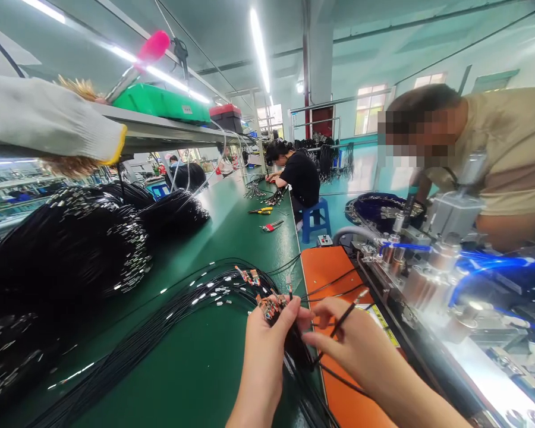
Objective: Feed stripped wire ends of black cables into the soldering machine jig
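Observation:
My left hand (270,342) is closed around a bundle of black cables (173,315) near its stripped ends (267,306), where short coloured wires and bits of foil or braid stick up past the thumb. The bundle trails left across the green table, with small white tags along it. Just to the right, above an orange board, my right hand (354,339) has its fingers curled on a single black cable (344,316). That cable slants up past the index finger to a metallic-looking tip.
Large coils of black cable (66,244) lie on the left. Yellow-handled pliers (262,211) and a red-handled tool (271,226) rest farther up the green table (232,238). A metal machine (428,279) stands on the right, with a person leaning over it. Another person sits ahead.

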The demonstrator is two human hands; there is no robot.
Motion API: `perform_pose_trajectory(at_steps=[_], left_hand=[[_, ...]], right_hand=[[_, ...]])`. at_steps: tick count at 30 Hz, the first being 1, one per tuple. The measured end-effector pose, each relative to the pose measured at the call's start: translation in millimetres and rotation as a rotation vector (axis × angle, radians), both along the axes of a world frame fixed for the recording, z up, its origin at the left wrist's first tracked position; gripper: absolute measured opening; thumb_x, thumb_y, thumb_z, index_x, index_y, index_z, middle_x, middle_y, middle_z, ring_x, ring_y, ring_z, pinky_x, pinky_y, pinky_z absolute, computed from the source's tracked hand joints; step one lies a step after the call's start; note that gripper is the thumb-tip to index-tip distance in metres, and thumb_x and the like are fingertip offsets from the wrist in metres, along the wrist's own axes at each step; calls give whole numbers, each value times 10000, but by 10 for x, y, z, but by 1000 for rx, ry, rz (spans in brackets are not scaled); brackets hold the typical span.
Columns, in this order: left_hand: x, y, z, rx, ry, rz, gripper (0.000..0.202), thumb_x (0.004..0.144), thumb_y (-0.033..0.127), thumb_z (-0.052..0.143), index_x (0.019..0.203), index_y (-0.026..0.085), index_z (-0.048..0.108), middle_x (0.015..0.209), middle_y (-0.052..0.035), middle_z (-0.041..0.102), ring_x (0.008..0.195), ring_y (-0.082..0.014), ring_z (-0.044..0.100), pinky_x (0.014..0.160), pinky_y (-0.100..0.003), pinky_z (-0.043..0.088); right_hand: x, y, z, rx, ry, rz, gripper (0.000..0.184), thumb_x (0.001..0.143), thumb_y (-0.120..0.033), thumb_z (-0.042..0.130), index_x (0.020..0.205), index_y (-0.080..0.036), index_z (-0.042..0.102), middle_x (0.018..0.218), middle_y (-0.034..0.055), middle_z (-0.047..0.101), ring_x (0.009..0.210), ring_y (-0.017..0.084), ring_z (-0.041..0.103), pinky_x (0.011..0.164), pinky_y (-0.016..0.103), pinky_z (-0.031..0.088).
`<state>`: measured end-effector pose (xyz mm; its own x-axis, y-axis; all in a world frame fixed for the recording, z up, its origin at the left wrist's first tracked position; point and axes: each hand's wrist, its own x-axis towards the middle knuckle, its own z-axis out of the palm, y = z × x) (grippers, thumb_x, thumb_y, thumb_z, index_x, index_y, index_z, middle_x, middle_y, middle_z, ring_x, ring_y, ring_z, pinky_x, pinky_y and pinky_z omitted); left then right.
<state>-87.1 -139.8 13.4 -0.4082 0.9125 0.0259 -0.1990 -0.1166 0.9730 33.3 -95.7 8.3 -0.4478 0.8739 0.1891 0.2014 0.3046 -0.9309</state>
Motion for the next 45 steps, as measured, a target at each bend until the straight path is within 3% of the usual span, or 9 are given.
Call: perform_pose_trajectory(at_steps=[3,6,12,39,43,45], left_hand=[[-13,4,-12,-24,-81,-13,250,695,342,698,772,128,595,667,-37,639,572,-134,577,548,-227,475],[-27,-3,-10,-32,-68,-28,253,701,343,694,731,119,580,686,-45,637,546,-126,568,530,-229,470],[-27,-19,22,-13,-42,-66,248,710,329,693,676,143,532,562,33,525,504,-85,487,498,-190,410],[-27,-5,5,-6,-39,-96,227,741,340,668,719,138,566,569,16,529,509,-92,475,511,-210,394],[-30,-4,13,9,-8,-46,241,749,361,654,817,133,612,593,25,522,522,-90,498,541,-209,412],[-40,-5,11,2,27,-22,254,755,383,640,749,132,601,590,30,508,508,-92,506,534,-212,411]], right_hand=[[116,-22,67,-190,264,-15,233,634,-395,685,741,-198,622,543,0,558,416,127,470,380,234,359],[114,-50,132,-319,461,48,280,682,-422,635,807,-172,620,604,31,616,488,149,562,432,245,451],[-102,10,109,-369,325,74,256,615,-405,619,561,-161,566,401,-12,516,349,100,461,351,211,381],[-149,36,43,-332,264,106,219,644,-378,555,587,-169,531,410,-30,494,331,85,431,333,195,374],[-101,20,33,-296,191,118,193,666,-356,528,627,-167,532,535,6,581,351,74,404,327,186,326],[-76,14,10,-243,143,123,167,676,-322,520,635,-163,549,563,11,592,378,77,398,353,190,298]])
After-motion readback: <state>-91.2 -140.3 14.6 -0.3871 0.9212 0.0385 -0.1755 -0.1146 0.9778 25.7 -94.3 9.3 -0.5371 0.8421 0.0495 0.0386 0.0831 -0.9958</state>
